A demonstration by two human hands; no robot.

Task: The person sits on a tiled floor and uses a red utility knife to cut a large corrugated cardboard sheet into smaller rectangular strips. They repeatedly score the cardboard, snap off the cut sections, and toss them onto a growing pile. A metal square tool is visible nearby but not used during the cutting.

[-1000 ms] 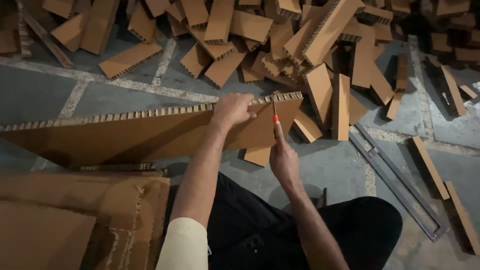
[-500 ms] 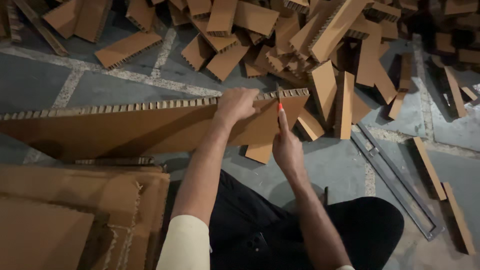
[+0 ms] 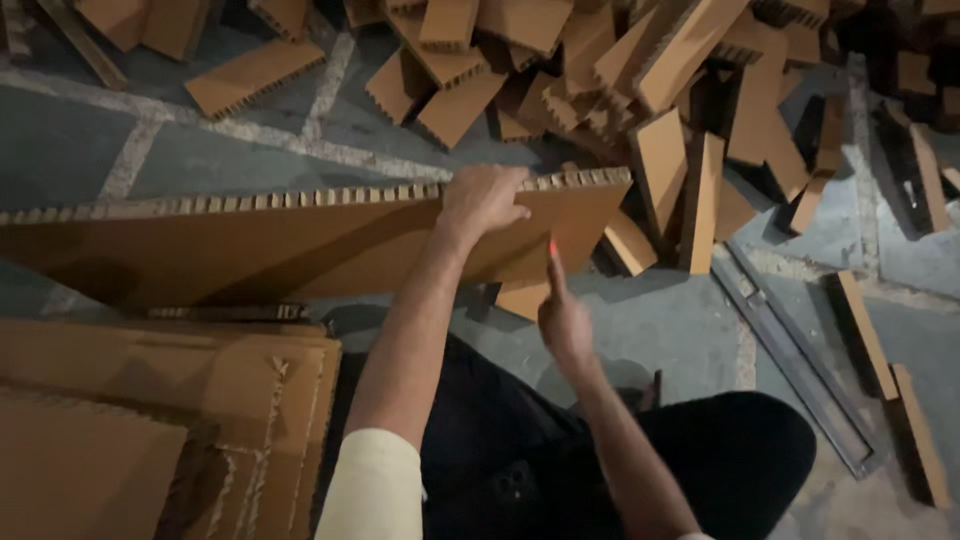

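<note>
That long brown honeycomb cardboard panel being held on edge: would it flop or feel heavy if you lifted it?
Probably stiff: the long brown honeycomb cardboard panel stands straight on edge with only the left hand gripping its top. Likely light for its size, since the open cells along its top edge look mostly hollow. Standing on its thin edge, it would probably tip if released.

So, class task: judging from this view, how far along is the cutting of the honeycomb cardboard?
Done: a heap of short cut pieces covers the floor beyond. In hand: the left hand steadies the long honeycomb board on edge, while the right hand holds a small orange-tipped tool near its right end. Left: most of that board, plus the flat sheets nearby.
</note>
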